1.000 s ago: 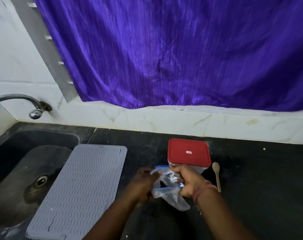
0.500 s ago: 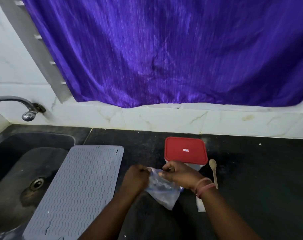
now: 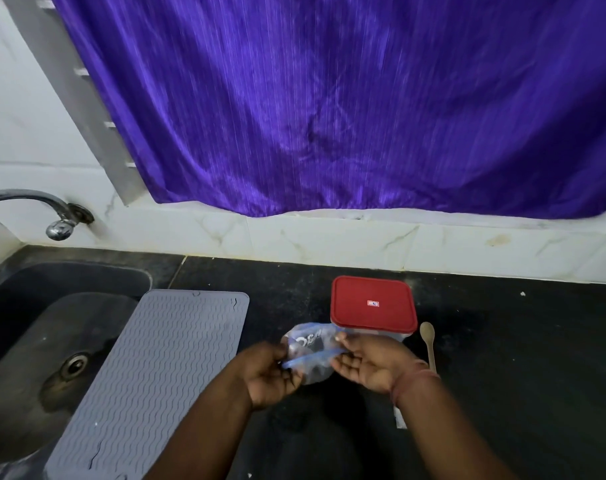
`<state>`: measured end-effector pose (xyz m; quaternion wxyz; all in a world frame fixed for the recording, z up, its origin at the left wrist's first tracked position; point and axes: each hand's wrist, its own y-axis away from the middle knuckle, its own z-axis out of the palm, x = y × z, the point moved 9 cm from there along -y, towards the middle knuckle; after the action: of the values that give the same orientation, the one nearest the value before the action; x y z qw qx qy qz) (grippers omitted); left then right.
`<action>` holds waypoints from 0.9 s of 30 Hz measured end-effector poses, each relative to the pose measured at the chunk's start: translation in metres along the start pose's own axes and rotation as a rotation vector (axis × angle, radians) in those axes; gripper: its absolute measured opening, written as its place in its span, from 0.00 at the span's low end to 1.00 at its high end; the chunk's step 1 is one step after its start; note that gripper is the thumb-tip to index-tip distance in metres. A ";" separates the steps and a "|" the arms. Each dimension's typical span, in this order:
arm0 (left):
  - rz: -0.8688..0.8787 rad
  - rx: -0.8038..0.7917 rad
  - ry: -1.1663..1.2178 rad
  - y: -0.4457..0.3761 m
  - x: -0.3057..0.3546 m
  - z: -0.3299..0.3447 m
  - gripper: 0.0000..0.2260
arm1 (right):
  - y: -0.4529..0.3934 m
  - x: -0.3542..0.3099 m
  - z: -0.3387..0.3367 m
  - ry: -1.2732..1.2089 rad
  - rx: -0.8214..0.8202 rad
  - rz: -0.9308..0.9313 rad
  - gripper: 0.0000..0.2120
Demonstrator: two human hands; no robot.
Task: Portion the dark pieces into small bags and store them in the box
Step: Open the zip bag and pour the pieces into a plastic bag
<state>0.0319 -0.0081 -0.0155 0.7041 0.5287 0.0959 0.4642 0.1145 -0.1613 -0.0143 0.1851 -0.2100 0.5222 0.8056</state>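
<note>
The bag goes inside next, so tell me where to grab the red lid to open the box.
Grip the red lid at its near right corner, coming from the right. It lies flat and shut on the box; the right hand is nearest, though it pinches the bag now.

Box [image 3: 373, 304] sits behind the bag [image 3: 310, 355], spoon [image 3: 428, 344] right, mat [image 3: 152, 379] left.

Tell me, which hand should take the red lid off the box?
Probably the right hand. It is just in front of the box, whose lid is still on, while the left hand is farther away and can hold the small bag.
</note>
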 end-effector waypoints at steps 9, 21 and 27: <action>0.061 -0.104 0.271 -0.005 -0.014 0.001 0.09 | -0.015 0.007 0.000 -0.458 -0.078 0.107 0.14; 0.394 -0.145 -0.400 -0.005 0.019 0.018 0.18 | -0.015 -0.006 0.024 -0.382 -0.197 -0.090 0.15; 0.611 0.324 -0.928 0.002 0.036 0.004 0.09 | -0.013 -0.018 0.008 0.718 0.094 -0.463 0.25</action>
<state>0.0532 0.0159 0.0006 0.4166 0.7817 -0.3099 0.3455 0.1355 -0.1507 -0.0113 0.1770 -0.5800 0.5285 0.5941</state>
